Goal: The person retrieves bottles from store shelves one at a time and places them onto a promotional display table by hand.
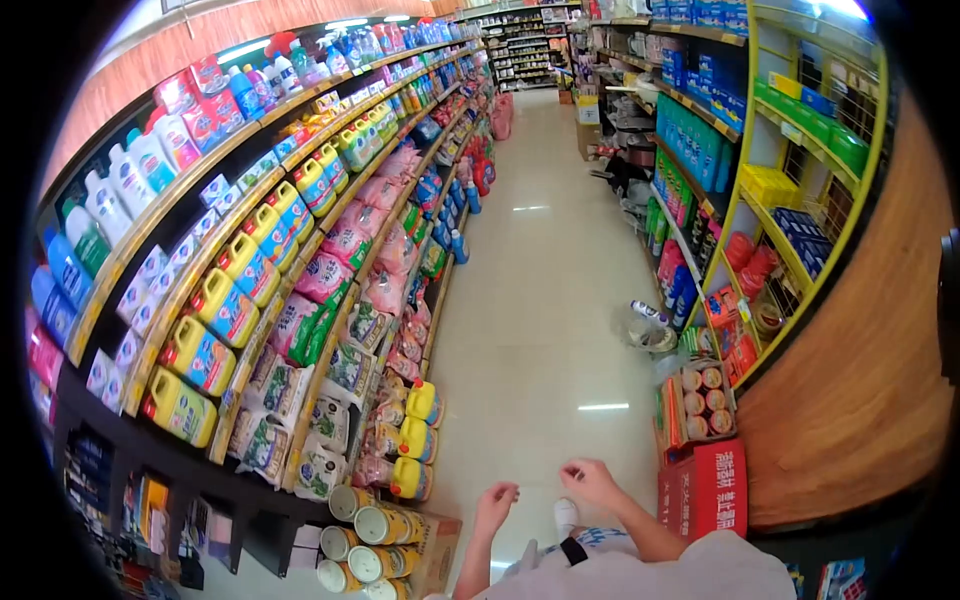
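Note:
Both of my hands are held up in front of my body, above the aisle floor. My left hand (495, 506) has its fingers curled in toward the thumb, and nothing shows in it. To its right, my right hand (589, 482) is also loosely closed, fingertips bent toward the thumb, with nothing visible in it. Neither hand touches goods. Nearest my left hand are yellow jugs (411, 477) on the floor by the shelf and yellow tins (385, 525) with pale lids. A red carton (704, 490) stands on the right of my right arm.
The tiled aisle (530, 250) runs ahead. Left shelves carry yellow detergent bottles (225, 304), pink bags (345, 235) and white bottles (128, 180). Along the right stand a yellow rack (752, 215), a carton of round cans (707, 398) and a wrapped item (648, 328) protruding at floor level.

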`<state>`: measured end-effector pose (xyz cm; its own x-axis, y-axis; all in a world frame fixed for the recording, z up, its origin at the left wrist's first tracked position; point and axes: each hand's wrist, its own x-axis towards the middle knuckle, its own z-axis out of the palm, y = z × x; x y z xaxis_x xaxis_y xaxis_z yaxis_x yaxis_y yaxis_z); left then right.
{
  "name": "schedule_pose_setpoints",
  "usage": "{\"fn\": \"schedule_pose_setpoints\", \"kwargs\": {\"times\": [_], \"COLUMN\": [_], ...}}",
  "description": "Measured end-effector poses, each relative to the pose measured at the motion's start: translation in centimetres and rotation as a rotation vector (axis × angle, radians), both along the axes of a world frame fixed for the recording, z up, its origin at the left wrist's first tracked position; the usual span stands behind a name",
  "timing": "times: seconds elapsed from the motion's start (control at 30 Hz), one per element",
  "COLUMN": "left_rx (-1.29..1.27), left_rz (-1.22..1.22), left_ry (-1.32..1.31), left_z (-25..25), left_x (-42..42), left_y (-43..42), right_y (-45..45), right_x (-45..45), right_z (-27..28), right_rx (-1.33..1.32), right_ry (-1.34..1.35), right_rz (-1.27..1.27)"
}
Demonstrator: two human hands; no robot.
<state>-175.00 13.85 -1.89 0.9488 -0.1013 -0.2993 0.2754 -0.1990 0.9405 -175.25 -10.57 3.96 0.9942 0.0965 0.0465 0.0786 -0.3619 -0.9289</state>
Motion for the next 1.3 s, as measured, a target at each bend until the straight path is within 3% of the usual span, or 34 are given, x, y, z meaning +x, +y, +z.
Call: {"fn": "schedule_pose_setpoints", "kwargs": {"times": [0.07, 0.17, 0.47, 0.57, 0.63, 0.7, 0.77, 0.87, 0.97, 1.2, 1.3], "left_rx": [-0.097, -0.059, -0.057, -0.020, -0.128, -0.125, -0.101, -0.215, -0.127, -0.076, -0.001], "left_rz": [-0.011, 0.043, 0.137, 0.191, 0.234, 0.197, 0.194, 0.185, 0.138, 0.134, 0.093], "left_ry": [-0.108, -0.061, 0.015, 0.040, 0.003, -0.139, -0.078, -0.151, 0.004, -0.045, -0.004], "left_z": [2.3, 3.6, -2.7, -2.6, -3.4, -2.6, 1.2, 0.9, 1.6, 2.0, 3.6], "left_x": [6.0, 11.9, 29.2, 37.8, 43.9, 49.7, 55.1, 61.4, 66.5, 83.8, 92.4], "left_y": [-0.9, -1.5, 1.1, 1.7, 1.8, 1.4, 0.0, -1.7, -3.3, -5.9, -8.1], "right_y": [-0.8, -1.2, 1.2, 2.3, 2.1, 2.1, 1.9, 1.0, -0.4, -5.6, -8.1], "right_x": [6.3, 14.0, 31.3, 39.5, 44.8, 50.5, 55.5, 61.9, 66.9, 81.8, 89.7], "right_z": [1.4, 1.3, -1.9, 0.2, 1.2, 2.1, 5.3, 4.7, 2.7, 0.9, 2.3], "right_rx": [0.087, 0.060, 0.048, -0.009, -0.091, -0.139, -0.104, -0.011, -0.009, 0.014, 0.024], "right_ry": [0.008, -0.010, 0.119, 0.172, 0.134, 0.088, 0.072, -0.019, 0.102, 0.100, 0.117], "right_rz": [-0.046, -0.032, 0.128, 0.231, 0.244, 0.237, 0.203, 0.134, 0.091, 0.111, -0.014]}}
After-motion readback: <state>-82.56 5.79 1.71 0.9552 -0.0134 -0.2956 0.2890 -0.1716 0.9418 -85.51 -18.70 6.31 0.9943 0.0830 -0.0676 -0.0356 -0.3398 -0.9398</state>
